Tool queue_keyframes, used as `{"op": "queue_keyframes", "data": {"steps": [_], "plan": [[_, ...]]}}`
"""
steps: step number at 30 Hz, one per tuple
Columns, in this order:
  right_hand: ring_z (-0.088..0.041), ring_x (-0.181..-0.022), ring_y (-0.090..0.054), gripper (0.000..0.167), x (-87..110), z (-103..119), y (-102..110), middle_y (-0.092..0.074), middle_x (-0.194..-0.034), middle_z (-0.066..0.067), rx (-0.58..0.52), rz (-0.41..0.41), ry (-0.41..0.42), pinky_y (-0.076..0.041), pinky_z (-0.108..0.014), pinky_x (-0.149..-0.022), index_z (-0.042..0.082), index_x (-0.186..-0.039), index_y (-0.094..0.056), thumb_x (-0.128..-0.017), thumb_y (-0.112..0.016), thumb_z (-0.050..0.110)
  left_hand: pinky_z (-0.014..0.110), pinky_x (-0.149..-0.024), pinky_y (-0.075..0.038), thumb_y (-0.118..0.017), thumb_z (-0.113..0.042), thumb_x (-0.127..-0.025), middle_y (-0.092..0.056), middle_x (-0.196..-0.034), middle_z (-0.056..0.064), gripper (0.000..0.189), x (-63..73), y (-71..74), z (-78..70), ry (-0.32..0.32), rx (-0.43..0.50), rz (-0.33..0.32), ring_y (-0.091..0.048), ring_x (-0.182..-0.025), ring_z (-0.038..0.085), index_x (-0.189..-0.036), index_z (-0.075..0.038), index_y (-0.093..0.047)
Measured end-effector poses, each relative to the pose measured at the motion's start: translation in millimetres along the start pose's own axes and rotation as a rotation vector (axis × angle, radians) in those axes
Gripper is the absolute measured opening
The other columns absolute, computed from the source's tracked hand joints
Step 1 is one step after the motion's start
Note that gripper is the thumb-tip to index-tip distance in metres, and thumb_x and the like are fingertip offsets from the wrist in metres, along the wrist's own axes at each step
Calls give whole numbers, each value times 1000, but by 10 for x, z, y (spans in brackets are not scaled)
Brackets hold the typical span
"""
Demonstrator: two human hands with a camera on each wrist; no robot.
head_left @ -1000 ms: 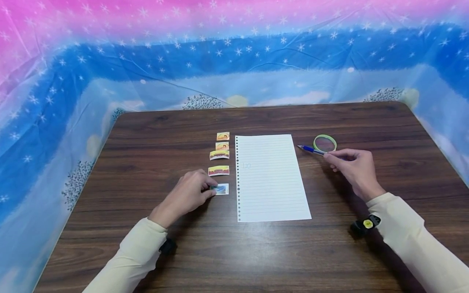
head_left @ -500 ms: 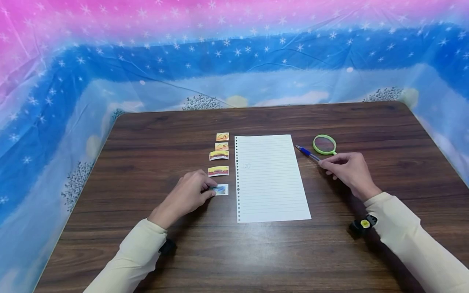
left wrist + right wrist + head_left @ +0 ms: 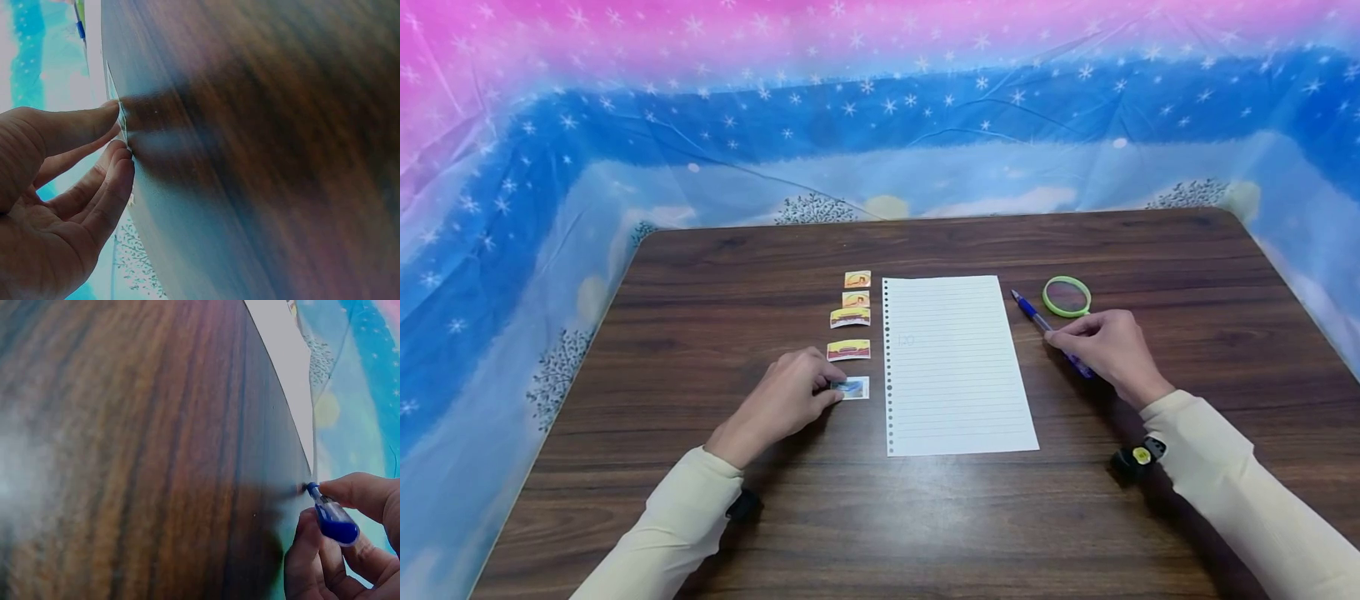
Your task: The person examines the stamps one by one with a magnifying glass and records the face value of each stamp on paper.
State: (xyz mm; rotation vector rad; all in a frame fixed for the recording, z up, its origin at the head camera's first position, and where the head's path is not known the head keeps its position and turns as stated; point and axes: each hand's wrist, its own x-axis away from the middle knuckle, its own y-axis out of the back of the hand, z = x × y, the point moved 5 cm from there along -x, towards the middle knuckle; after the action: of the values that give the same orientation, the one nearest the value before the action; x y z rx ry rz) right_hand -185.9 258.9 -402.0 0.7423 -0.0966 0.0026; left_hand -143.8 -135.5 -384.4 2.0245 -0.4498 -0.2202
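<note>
In the head view my left hand [image 3: 786,404] is at the left end of a small blue picture stamp [image 3: 856,387] lying on the table. Thumb and fingertips pinch that stamp, which shows edge-on in the left wrist view. My right hand [image 3: 1103,352] holds a blue pen [image 3: 1032,310] between thumb and fingers, its tip pointing away to the upper left. The pen's blue end [image 3: 339,530] shows large in the right wrist view. Between the hands lies a lined, punched sheet of paper [image 3: 958,375] with "120" written near its left edge.
Red-and-yellow stamps [image 3: 848,350] and smaller orange stamps [image 3: 857,279] form a column left of the sheet. A green-rimmed magnifying glass [image 3: 1067,315] lies beyond my right hand. The brown wooden table [image 3: 925,533] reaches back to a snowflake-patterned cloth [image 3: 880,108].
My right hand has moved slightly left and toward me with the pen. The pen has swung steeper, and its rear end now shows below the hand. The left hand and stamps stay put.
</note>
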Motion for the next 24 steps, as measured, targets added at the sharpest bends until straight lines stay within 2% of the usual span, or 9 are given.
{"op": "queue_keyframes", "data": {"steps": [6,14,24], "plan": [[-16,-59,-61,35,-18,34,-60,-68,-74,-5,-11,57,9,-50,-31,-54,-3,-97,-76,-90,-78,31,37,-76,-56,-79,-8,-88,-70,-98,5,13,-2,-6,9,3,4,0,-67,-86,17,-101,-6,-81],[-18,-64,-69,35,-23,70,-121,-72,-77,-7,-63,109,8,-57,-33,-58,-5,-98,-75,-91,-78,30,37,-76,-56,-80,-8,-88,-70,-98,6,14,-1,-7,9,-4,2,-6,-67,-86,17,-101,-6,-81],[-19,-66,-71,33,-30,85,-176,-74,-81,-10,-42,124,-6,-59,-34,-62,-6,-99,-74,-91,-77,26,37,-75,-56,-80,-9,-88,-70,-97,6,14,6,-3,9,-9,3,-15,-67,-85,17,-102,-6,-81]]}}
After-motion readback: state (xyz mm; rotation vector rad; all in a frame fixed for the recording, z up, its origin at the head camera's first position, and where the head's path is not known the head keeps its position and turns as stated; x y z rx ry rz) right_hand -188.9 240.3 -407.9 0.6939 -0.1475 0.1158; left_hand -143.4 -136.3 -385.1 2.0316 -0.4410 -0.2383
